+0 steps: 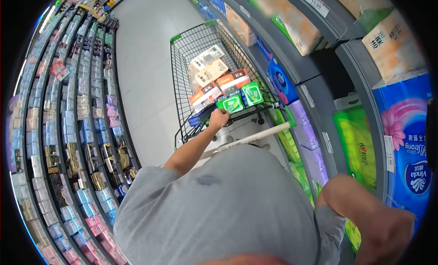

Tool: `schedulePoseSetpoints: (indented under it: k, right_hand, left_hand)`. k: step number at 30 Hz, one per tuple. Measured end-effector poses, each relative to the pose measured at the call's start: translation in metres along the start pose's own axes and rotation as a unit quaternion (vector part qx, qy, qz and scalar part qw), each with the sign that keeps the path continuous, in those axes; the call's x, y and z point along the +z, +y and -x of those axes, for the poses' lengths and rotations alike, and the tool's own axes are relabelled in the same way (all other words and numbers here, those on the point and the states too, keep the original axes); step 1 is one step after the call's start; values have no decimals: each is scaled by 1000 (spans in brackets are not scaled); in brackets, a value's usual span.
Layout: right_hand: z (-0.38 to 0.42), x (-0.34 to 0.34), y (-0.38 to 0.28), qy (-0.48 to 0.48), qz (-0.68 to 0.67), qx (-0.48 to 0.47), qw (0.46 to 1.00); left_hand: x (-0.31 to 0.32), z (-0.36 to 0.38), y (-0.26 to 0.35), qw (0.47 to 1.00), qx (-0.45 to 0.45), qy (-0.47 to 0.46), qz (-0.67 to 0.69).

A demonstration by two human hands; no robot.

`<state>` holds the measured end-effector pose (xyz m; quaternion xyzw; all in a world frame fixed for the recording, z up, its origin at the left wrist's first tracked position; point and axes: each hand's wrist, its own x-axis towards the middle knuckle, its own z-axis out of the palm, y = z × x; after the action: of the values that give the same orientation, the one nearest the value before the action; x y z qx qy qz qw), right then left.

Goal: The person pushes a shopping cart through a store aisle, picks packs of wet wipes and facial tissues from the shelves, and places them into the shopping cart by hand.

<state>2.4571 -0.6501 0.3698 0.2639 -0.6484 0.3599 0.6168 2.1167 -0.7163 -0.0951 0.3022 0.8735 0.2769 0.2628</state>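
Note:
My left hand [220, 118] reaches over the near end of a wire shopping cart [179, 73], its fingers closed at the lower left corner of a green pack [230, 103]. Beside it stands another green pack [252, 93]. Orange-red packs [234, 80] lie behind them, with a beige pack [211, 72] and a pale pack [208, 57] further in. A blue pack [195, 121] sits to the left of my hand. My right hand [392, 231] is low at the right near the shelf, blurred, and its fingers cannot be made out.
The cart's handle [264, 133] is just ahead of my body. Close on the right, shelves hold blue Vinda packs [406, 142], bright green packs [358, 146] and beige packs [394, 46]. Shelves of small packs [68, 123] line the left. The grey floor [141, 50] runs between.

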Motion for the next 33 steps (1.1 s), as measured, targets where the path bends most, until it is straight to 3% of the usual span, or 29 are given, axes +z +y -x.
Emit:
schedulePoseSetpoints:
  k: [10,12,13,14,15,16,19,21,22,24,25,27,30,31,33]
  right_hand:
    - [2,-12,-9,-73,48,29,996]
    - [5,-3,12,35,-12,-43,998]
    - [7,-8,7,34,-10,-43,998]
    - [11,-18,-3,-112,109,130,979]
    - [5,-13,-1,-248,223,297,895]
    - [39,7,30,-93,153,168,969]
    - [53,47,48,-214,139,97,962]
    - [58,81,48,-100,102,68,987]
    - [47,68,48,-244,127,44,960]
    - [49,101,72,-76,305,-91,945]
    - [50,90,64,-77,303,-87,946]
    - [28,53,50,-121,114,103,981]
    - [47,65,45,-176,177,118,961]
    - [50,56,50,-226,178,37,957]
    - [54,54,50,-204,171,46,963]
  left_hand:
    - [-2,-1,0,1000,5,-11,-4]
    - [3,-3,-1,1000,11,-1,-8]
    - [3,-3,-3,1000,15,11,-19]
    - [0,-3,-4,1000,17,9,-20]
    - [-3,-2,-2,1000,3,2,-10]
    - [-3,-2,1,1000,-8,-10,-1]
    - [3,-14,-15,1000,-13,-20,-12]
    - [1,-13,-15,1000,11,-23,5]
    - [-8,-2,3,999,-12,-35,13]
    - [-3,-11,-9,999,-10,-45,27]
    - [2,-14,-11,999,-7,-47,20]
    - [-8,3,8,1000,-7,-17,20]
    - [-2,-5,-7,1000,23,-6,-2]
    - [-2,-3,-4,1000,12,-10,6]
    - [-3,-1,0,1000,6,-5,11]
